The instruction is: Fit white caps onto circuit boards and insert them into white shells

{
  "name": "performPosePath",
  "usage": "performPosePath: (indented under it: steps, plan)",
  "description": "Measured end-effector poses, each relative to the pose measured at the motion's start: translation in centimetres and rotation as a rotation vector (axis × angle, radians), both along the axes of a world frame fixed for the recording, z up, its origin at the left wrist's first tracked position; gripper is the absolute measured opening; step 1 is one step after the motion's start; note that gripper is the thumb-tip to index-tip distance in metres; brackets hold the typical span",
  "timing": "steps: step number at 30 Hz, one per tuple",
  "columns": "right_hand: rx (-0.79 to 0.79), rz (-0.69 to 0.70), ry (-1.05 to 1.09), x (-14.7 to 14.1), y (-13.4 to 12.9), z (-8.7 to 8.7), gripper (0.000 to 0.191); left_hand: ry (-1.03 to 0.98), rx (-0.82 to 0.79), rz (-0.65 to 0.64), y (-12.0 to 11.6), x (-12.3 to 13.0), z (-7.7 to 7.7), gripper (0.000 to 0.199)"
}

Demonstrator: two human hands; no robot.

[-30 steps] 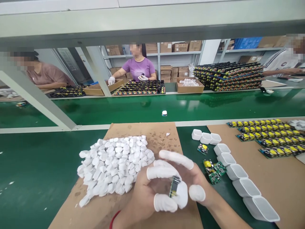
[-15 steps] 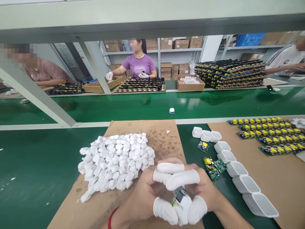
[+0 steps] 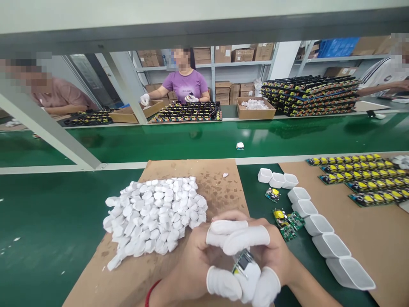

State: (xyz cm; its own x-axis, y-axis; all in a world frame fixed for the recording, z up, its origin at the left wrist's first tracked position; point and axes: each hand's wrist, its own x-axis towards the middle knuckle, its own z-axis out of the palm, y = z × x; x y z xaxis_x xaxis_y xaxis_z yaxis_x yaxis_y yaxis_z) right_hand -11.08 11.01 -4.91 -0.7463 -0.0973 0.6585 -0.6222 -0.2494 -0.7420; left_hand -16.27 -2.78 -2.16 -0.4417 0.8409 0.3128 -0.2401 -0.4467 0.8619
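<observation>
Between the fingers of both hands is a small circuit board with a white piece pressed against its lower side. My left hand is closed on it from the left, thumb below and fingers above. From the right, my right hand grips the same board. White finger cots cover the fingertips and hide much of the board. To the left of the hands lies a heap of white pieces on a brown cardboard sheet.
White plastic cups form a line at the right, beside loose circuit boards. Rows of boards with yellow parts lie farther right. A green conveyor belt carries one white-topped board. Co-workers sit beyond it; a metal beam crosses overhead.
The white-topped board on the belt has shifted right. Both hands keep hold of the circuit board, which has moved slightly right and shows a little more of its white piece.
</observation>
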Motion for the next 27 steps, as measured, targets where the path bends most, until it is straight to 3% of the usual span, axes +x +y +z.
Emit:
performPosePath:
  steps: [5, 9, 14, 17, 20, 22, 27]
  plan:
    - [-0.057, 0.052, -0.093, 0.3, -0.1, -0.2, 0.066, 0.054, -0.041, 0.069, -0.4, 0.0, -0.8, 0.039]
    - [-0.058, 0.038, -0.130, 0.7, -0.2, -0.1, 0.063, 0.187, -0.087, 0.146, -0.7, -0.2, -1.3, 0.036]
    - [-0.074, 0.132, -0.109, 0.3, -0.2, 0.7, 0.052, 0.069, -0.077, 0.067, -0.7, -0.1, -1.4, 0.035]
    - [-0.060, 0.119, -0.090, 0.1, -0.3, 1.1, 0.047, 0.037, -0.068, 0.060, -0.6, -0.1, -1.5, 0.031]
    - [-0.030, 0.058, -0.083, 0.2, -0.3, 0.8, 0.055, -0.078, -0.135, 0.026, -0.4, -0.2, -1.8, 0.033]
    - [0.011, -0.052, -0.083, 0.3, -0.2, 0.2, 0.061, -0.167, -0.199, 0.048, -0.2, -0.4, -2.0, 0.031]
    - [0.258, -0.444, -0.045, 0.1, 0.2, -1.3, 0.031, -0.156, -0.292, 0.168, 0.4, -1.0, -2.1, 0.041]
